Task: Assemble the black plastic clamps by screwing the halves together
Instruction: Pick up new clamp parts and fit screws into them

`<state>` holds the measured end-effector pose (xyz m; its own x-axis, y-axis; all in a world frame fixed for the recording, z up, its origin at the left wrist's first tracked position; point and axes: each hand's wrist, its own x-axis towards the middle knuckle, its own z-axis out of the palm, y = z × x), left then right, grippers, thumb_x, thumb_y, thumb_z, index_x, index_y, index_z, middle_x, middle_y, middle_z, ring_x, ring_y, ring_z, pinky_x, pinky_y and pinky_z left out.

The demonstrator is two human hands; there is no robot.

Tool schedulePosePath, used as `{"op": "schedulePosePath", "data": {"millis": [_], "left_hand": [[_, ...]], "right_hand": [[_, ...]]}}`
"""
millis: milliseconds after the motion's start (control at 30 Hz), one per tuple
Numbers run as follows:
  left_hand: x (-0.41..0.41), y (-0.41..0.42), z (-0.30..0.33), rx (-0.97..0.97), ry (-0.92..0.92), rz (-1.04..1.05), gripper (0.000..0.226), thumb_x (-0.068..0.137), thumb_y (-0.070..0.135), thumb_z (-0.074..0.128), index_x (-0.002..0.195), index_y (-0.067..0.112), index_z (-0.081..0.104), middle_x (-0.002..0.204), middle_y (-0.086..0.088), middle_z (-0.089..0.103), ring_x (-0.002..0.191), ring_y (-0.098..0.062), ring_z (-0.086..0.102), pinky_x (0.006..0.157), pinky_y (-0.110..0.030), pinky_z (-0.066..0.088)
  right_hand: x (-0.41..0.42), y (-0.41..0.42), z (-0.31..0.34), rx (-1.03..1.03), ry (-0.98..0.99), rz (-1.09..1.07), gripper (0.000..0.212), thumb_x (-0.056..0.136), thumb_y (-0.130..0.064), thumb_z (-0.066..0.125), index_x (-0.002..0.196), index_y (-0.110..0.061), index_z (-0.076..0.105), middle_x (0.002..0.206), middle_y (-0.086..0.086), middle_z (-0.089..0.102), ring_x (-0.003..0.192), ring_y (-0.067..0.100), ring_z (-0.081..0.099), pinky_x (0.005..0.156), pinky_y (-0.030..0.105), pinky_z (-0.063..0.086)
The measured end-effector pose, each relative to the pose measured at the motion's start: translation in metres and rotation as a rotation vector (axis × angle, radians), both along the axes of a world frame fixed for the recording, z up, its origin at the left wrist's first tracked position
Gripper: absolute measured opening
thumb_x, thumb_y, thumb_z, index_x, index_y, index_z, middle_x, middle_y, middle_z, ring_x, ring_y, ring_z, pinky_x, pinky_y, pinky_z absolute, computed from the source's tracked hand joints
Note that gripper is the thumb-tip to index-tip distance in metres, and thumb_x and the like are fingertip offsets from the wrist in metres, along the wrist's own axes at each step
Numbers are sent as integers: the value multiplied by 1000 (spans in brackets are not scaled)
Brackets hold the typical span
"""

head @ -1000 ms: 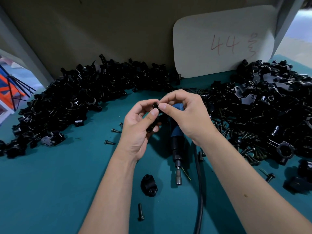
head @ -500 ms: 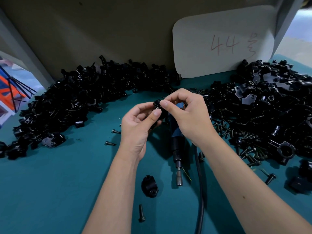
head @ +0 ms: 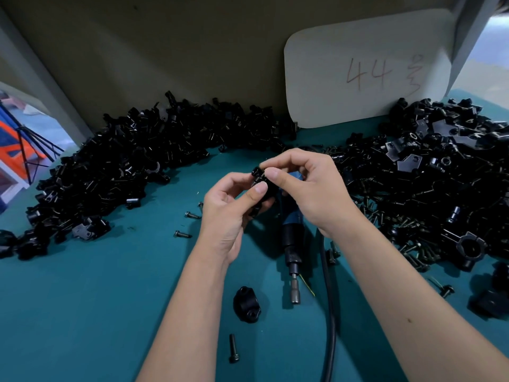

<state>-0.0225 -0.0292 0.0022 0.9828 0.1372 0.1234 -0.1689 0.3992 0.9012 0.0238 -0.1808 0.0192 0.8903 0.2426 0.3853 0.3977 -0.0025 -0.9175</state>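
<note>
Both hands hold one black clamp above the teal table.
The left hand [head: 228, 213] grips the clamp [head: 261, 183] from below, thumb pressed on it; the right hand [head: 308, 188] pinches its top. Beneath lies a blue screwdriver [head: 292, 244]. A white card [head: 366, 70] behind reads "44".

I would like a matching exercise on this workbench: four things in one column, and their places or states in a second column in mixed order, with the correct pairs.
Things:
1. clamp part
2. loose clamp half
3. electric screwdriver
4. white card

Places or states:
A. leans against the back wall
B. lies on the teal mat, beside the black cable
C. held between both hands
D. lies alone on the mat, a single screw just in front of it

Pairs: 1-C, 2-D, 3-B, 4-A
</note>
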Motion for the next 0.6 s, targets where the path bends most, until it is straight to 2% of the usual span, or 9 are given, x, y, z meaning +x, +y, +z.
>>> {"op": "schedulePosePath", "data": {"millis": [67,100,200,267,400,467,600], "left_hand": [[0,1,0,15,-10,-7,23,75,11,78,92,9,62,89,-3,71,86,-19,73,81,-36,62],[-1,1,1,24,-11,-12,23,75,12,78,91,9,62,87,-2,71,85,-19,73,81,-36,61],[-1,3,0,69,-11,-34,19,77,13,81,87,13,64,82,2,71,77,-16,71,76,-32,60],[0,3,-2,101,-15,-43,18,80,9,82,86,14,65,82,1,71,74,-17,70,75,-31,60],[3,2,-5,174,-46,24,20,79,7,79,90,12,63,93,-10,73,81,-27,71,78,-36,60],[4,2,-7,216,-56,54,21,79,8,80,92,12,64,94,-13,73,83,-30,71,79,-39,61],[5,3,-8,224,-60,66,23,79,11,81,94,10,64,99,-17,72,85,-31,71,78,-39,60]], "right_hand": [[-1,1,1,-29,-11,13,5,94,-18,73,94,-20,78,92,8,72,90,41,67,88,57,58],[-1,0,2,-66,-36,6,4,95,-17,73,94,-19,77,91,5,70,90,36,66,89,53,57],[-3,-4,5,-185,-128,-16,6,95,-17,73,90,-20,73,88,-7,65,87,12,62,86,22,48],[-4,-5,8,-238,-164,-39,11,96,-17,73,86,-21,69,86,-8,63,85,7,59,81,14,43],[-8,-2,9,-276,-118,-90,18,98,-26,70,84,-17,63,84,-3,62,76,7,55,72,20,43],[-8,0,8,-340,-93,-108,25,101,-32,65,82,-16,60,87,4,60,78,12,53,73,24,44],[-9,3,11,-448,-98,-49,27,107,-29,52,80,-27,50,91,-2,42,85,5,42,76,12,34]]}}
